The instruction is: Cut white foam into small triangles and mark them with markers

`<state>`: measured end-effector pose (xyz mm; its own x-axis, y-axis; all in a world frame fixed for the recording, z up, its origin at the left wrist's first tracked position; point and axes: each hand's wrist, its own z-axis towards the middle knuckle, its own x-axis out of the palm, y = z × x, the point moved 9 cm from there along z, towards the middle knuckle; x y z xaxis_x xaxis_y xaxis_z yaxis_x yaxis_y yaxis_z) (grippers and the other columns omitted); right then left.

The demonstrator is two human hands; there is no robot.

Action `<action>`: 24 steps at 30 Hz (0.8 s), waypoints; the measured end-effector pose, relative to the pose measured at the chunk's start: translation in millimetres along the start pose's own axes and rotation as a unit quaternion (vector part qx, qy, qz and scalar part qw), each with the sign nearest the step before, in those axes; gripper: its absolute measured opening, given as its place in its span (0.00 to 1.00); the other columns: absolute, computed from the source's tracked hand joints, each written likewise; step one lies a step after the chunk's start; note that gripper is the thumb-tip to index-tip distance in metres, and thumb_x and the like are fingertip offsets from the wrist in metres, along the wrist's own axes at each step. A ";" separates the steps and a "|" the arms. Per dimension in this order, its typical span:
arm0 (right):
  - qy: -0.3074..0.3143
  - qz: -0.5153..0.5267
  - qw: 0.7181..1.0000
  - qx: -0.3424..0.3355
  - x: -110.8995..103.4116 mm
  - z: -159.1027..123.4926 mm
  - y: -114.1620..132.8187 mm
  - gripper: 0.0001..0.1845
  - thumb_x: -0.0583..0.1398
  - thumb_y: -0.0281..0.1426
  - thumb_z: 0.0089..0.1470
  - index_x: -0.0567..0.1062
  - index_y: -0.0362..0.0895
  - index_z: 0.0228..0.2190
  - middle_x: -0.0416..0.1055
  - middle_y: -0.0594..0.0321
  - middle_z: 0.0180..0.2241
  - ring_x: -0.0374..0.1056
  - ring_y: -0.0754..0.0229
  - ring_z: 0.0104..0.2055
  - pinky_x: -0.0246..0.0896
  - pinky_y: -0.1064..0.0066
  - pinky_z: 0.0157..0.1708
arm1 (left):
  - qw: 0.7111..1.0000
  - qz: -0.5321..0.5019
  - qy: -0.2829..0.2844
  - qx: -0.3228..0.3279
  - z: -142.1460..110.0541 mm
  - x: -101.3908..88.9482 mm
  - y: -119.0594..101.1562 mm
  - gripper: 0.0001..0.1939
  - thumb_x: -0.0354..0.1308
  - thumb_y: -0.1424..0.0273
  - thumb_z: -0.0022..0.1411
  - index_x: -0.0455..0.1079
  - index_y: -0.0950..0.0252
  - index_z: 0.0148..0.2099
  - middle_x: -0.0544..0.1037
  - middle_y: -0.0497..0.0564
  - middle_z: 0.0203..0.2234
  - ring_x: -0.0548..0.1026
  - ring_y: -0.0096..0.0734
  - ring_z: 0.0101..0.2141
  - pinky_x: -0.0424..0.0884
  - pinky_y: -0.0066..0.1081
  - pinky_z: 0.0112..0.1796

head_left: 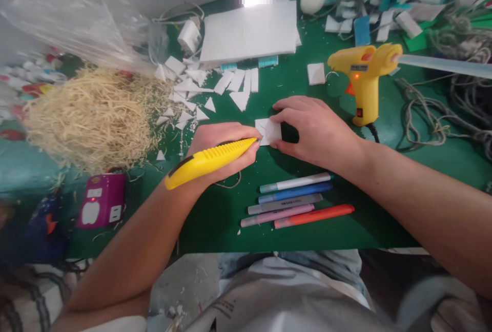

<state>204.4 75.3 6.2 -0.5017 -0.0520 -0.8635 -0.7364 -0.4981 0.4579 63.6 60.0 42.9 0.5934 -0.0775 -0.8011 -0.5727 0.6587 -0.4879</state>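
A yellow utility knife is gripped in my left hand, its tip at the left edge of a small white foam board piece. My right hand holds that piece from the right, thumb at its lower edge and fingers curled at its upper corner. The piece lies flat on the green table and has a dark line on its face. Fingers and glare hide how far the blade reaches. Below my hands lie several markers, among them an orange one and a blue one.
White foam scraps and a large white board lie beyond my hands. A yellow glue gun with a glue stick stands at right, near a white square. Wood shavings and a purple box are at left; cords at right.
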 end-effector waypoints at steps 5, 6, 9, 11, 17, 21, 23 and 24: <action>-0.003 0.003 1.000 -0.005 -0.2 0.0 -0.6 0.15 0.68 0.31 0.54 0.83 0.43 0.45 0.80 0.47 0.56 0.73 0.38 0.60 0.67 0.43 0.60 | 1.000 0.001 0.004 -0.002 0.2 -0.3 2.2 0.05 0.62 0.68 0.67 0.80 0.55 0.40 0.86 0.45 0.32 0.82 0.30 0.29 0.79 0.28 0.34; -0.003 0.004 1.000 -0.008 -0.2 -0.1 -0.8 0.15 0.68 0.31 0.54 0.83 0.43 0.45 0.80 0.47 0.56 0.73 0.38 0.59 0.67 0.44 0.60 | 1.000 0.002 0.007 0.000 0.1 0.0 2.3 0.05 0.62 0.68 0.67 0.80 0.56 0.40 0.86 0.45 0.32 0.82 0.30 0.29 0.79 0.27 0.34; -0.007 0.009 1.000 -0.012 -0.5 -0.5 -1.4 0.15 0.68 0.32 0.54 0.83 0.45 0.45 0.80 0.49 0.55 0.72 0.38 0.59 0.67 0.44 0.59 | 1.000 0.005 0.020 -0.001 -0.3 1.0 3.0 0.06 0.61 0.68 0.68 0.80 0.55 0.40 0.86 0.45 0.32 0.82 0.30 0.29 0.78 0.27 0.35; -0.008 0.007 1.000 -0.009 -0.7 -0.7 -1.6 0.15 0.68 0.31 0.54 0.83 0.45 0.45 0.80 0.50 0.56 0.73 0.39 0.59 0.67 0.43 0.60 | 1.000 0.004 0.026 -0.005 -0.7 1.0 3.8 0.06 0.61 0.67 0.68 0.80 0.54 0.41 0.86 0.45 0.32 0.82 0.31 0.29 0.78 0.28 0.35; -0.003 0.001 1.000 -0.002 -1.7 -0.8 -0.5 0.16 0.68 0.31 0.55 0.83 0.43 0.46 0.80 0.47 0.57 0.73 0.38 0.60 0.67 0.43 0.61 | 1.000 0.011 0.027 0.008 -0.9 -1.5 2.2 0.06 0.61 0.68 0.67 0.80 0.57 0.40 0.86 0.45 0.32 0.82 0.29 0.29 0.77 0.26 0.35; 0.001 0.008 1.000 -0.003 -1.4 -0.6 -0.7 0.16 0.68 0.31 0.54 0.83 0.43 0.46 0.79 0.46 0.57 0.73 0.37 0.61 0.67 0.42 0.61 | 0.999 0.020 0.027 0.027 -1.0 -1.9 -0.7 0.06 0.61 0.69 0.67 0.80 0.57 0.40 0.86 0.45 0.32 0.83 0.29 0.29 0.77 0.25 0.36; 0.002 0.005 1.000 0.000 -1.1 -0.6 -0.9 0.16 0.69 0.31 0.54 0.83 0.42 0.46 0.79 0.46 0.57 0.73 0.37 0.61 0.67 0.43 0.61 | 0.999 0.028 0.029 0.025 -1.4 -1.9 -0.5 0.07 0.61 0.68 0.67 0.81 0.57 0.40 0.86 0.45 0.32 0.82 0.29 0.29 0.76 0.25 0.35; 0.002 0.003 1.000 0.002 -1.0 -0.6 -0.9 0.16 0.69 0.31 0.55 0.83 0.42 0.46 0.79 0.47 0.57 0.73 0.38 0.61 0.67 0.44 0.61 | 0.999 0.032 0.030 0.024 -1.7 -1.8 -0.3 0.07 0.61 0.68 0.67 0.81 0.57 0.40 0.86 0.45 0.31 0.82 0.29 0.29 0.76 0.25 0.35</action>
<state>205.8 75.3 6.5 -0.5047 -0.0589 -0.8613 -0.7344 -0.4950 0.4643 61.7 58.8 43.9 0.5201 -0.0772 -0.8506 -0.5799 0.6993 -0.4181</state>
